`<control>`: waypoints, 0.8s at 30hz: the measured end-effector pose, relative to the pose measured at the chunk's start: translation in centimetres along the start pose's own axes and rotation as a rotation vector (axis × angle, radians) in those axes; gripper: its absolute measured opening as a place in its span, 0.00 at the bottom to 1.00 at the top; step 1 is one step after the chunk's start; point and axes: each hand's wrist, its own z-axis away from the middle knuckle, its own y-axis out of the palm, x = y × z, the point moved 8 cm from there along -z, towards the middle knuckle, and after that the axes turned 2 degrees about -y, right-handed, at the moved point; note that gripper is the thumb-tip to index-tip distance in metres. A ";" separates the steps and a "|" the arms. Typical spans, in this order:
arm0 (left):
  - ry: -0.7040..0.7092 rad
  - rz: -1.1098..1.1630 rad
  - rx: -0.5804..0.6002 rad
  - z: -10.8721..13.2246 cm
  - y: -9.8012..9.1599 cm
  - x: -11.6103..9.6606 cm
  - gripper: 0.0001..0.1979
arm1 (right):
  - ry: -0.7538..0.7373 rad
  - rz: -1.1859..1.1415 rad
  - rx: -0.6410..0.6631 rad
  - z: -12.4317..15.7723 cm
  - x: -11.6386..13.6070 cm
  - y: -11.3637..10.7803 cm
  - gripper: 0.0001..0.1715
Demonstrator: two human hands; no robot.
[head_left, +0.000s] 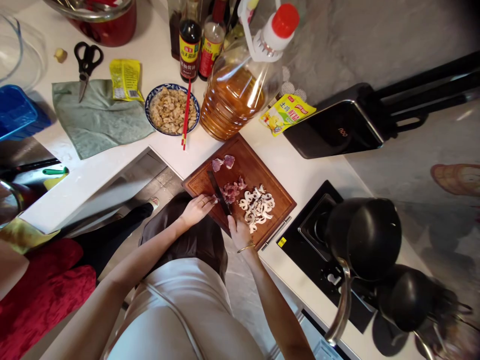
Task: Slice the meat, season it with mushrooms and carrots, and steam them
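My right hand [240, 232] grips the handle of a kitchen knife [218, 191], whose dark blade lies across the wooden cutting board [258, 165]. My left hand [198, 208] is at the board's near edge, its fingertips pressed on a small piece of meat [215, 199] just left of the blade. Touching the blade's right side is a heap of chopped reddish meat [233, 190]. Sliced mushrooms [258, 206] are spread farther right. Two purplish-red chunks [223, 162] sit near the far corner of the board.
Beyond the board stand a large oil jug [234, 97], a bowl of pale chopped pieces [168, 110] with red chopsticks [186, 115], and soy sauce bottles [190, 47]. Scissors [87, 62] lie on a grey-green cloth [101, 120]. Right is a stove [305, 250] with dark pans [369, 240]. Another person's red clothing [48, 300] shows left.
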 end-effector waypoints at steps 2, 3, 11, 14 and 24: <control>0.002 -0.020 -0.001 -0.2 0.2 -0.1 0.13 | 0.063 0.031 0.072 0.5 -0.5 0.6 0.34; -0.001 -0.030 0.000 -0.3 0.3 -0.2 0.12 | 0.102 0.051 0.121 0.7 -0.8 1.0 0.34; -0.085 -0.051 0.049 -1.0 1.2 0.2 0.12 | 0.154 0.191 0.192 1.6 -0.3 0.9 0.31; -0.100 -0.048 0.067 -1.2 1.1 0.2 0.13 | 0.183 0.229 0.200 2.5 -0.4 0.4 0.30; -0.075 -0.056 0.119 -1.4 1.9 -0.5 0.10 | 0.218 0.272 0.264 1.4 0.0 0.8 0.28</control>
